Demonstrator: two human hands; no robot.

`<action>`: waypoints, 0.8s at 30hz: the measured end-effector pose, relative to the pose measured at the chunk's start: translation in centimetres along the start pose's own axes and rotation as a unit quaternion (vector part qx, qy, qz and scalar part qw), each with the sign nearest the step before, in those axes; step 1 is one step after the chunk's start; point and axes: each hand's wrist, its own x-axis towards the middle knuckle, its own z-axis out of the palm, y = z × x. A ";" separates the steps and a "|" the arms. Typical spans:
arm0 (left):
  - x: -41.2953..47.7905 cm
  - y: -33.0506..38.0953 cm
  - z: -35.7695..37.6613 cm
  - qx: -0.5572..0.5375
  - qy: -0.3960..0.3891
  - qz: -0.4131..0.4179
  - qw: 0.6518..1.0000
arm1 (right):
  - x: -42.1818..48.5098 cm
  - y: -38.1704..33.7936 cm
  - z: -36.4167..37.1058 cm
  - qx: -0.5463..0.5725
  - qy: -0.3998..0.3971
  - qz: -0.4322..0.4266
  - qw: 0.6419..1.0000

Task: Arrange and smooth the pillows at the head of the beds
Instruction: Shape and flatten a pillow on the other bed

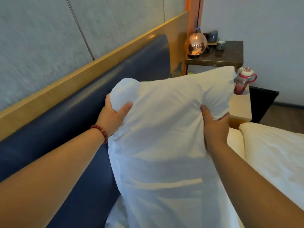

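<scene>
We held the white pillow (164,137) up on end at the head of the bed, its long side running from the bottom of the view up and away from us. Its near end dropped out of the frame, so we could not tell whether it rested on the mattress.

Our left hand (113,117) gripped the far-left corner. The thumb pressed the near face and the fingers curled round behind the bunched cloth. Our right hand (215,127) gripped a fold below the far-right corner, its fingers closed on the fabric and mostly hidden by it. A red bead bracelet (100,133) sat on the left wrist.

The pillow's left edge stood just beside the blue padded headboard (74,125), which was topped by a wooden ledge (82,74). To the right, a stretch of white bedding (276,153) lay open, its far edge meeting a low pale bench (240,107).

A pink-lidded bottle (243,81) stood on that bench, just beyond the pillow's far-right corner. Farther off, a dark stone-topped bench (230,55) carried cups (220,45), with a copper globe lamp (195,44) at its left edge.
</scene>
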 end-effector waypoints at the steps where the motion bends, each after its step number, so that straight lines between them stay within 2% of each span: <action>1: 0.0 0.2 -0.1 0.001 -0.005 -0.004 1.000 | -0.1 -0.2 0.0 -0.003 0.001 0.003 1.000; 12: -0.5 1.5 -0.5 -0.062 -0.035 -0.031 0.997 | -1.5 -1.3 -2.2 -0.010 0.011 -0.007 1.000; 18: 1.1 4.4 0.4 -0.149 0.006 -0.002 0.989 | 1.0 -5.1 -2.3 -0.027 0.035 -0.076 0.996; 24: 1.2 5.2 0.2 -0.256 0.043 -0.058 0.964 | 3.5 -8.5 -0.3 -0.050 0.003 -0.109 0.993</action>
